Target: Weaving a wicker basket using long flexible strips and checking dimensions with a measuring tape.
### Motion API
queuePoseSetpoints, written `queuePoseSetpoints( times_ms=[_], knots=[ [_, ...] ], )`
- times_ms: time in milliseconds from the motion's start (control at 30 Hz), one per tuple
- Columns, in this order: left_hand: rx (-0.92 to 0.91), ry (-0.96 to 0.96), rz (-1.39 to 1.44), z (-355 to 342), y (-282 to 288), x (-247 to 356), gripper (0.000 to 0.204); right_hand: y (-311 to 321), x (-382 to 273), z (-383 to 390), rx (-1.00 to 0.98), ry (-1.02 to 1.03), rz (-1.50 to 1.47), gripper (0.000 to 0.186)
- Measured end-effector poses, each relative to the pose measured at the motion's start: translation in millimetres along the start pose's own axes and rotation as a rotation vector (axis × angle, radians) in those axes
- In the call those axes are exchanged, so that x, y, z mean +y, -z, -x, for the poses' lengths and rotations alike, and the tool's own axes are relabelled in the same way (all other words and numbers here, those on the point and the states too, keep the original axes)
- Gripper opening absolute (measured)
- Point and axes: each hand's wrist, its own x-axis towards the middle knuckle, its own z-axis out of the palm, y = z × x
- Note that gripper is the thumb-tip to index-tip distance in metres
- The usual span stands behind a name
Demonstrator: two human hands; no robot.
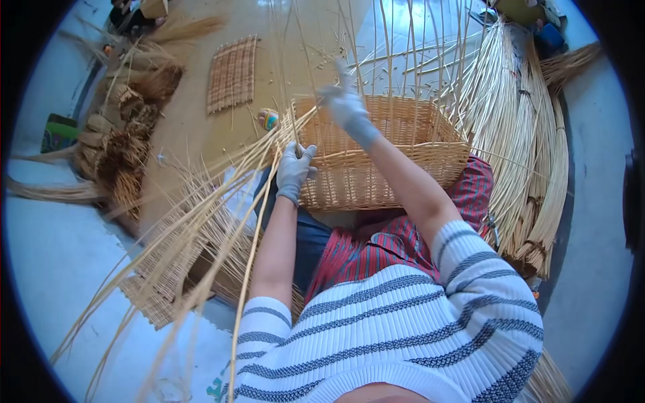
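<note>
Golden-brown wicker makes up the basket (349, 185), a long box shape with an open top, which rests on the person's lap over a red striped cloth (376, 248). Its near wall is closely woven from the base up to a thicker, twisted band along the rim, and the far wall looks filled in to a similar height. The body therefore seems largely done. What appears left is the upper edge: many thin upright rods (392, 40) rise well above the far side, uncut and not tucked in, and a thick spray of loose strands (267, 146) juts from the left corner, down past the person's left arm.

At that corner the gloved left hand (294, 169) grips the rim, thumb and fingers seemingly pinching the strands where they gather. The gloved right hand (348, 111) is raised over the basket's opening, among the rods; it is blurred, so I cannot tell whether it pinches one or is spread.

Beyond the basket, a small checked mat (232, 74) lies on the floor, with a colourful round object (268, 119) nearer the left corner. Long pale bundles (510, 121) are laid out at the right, darker bundles (131, 144) are heaped at the left, and a woven panel (158, 275) lies at lower left.
</note>
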Motion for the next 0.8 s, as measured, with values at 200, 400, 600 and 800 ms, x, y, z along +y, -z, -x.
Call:
queuePoseSetpoints(
  times_ms=[200,400,600,800],
  knots=[
    [0.005,-0.100,0.225,-1,-11,-2,0.036,78,97,129,0.223,-0.041,-0.063,0.015],
    [0.343,-0.145,-0.124,17,-30,14,0.050,70,70,109,0.056,-0.007,-0.041,0.015],
    [0.044,-0.349,-0.318,4,-62,25,0.035,147,84,135,0.465,-0.254,-0.208,0.011],
    [-0.311,0.158,0.008,1,-88,30,0.044,92,16,36,0.111,-0.026,0.485,0.063]
  ],
)
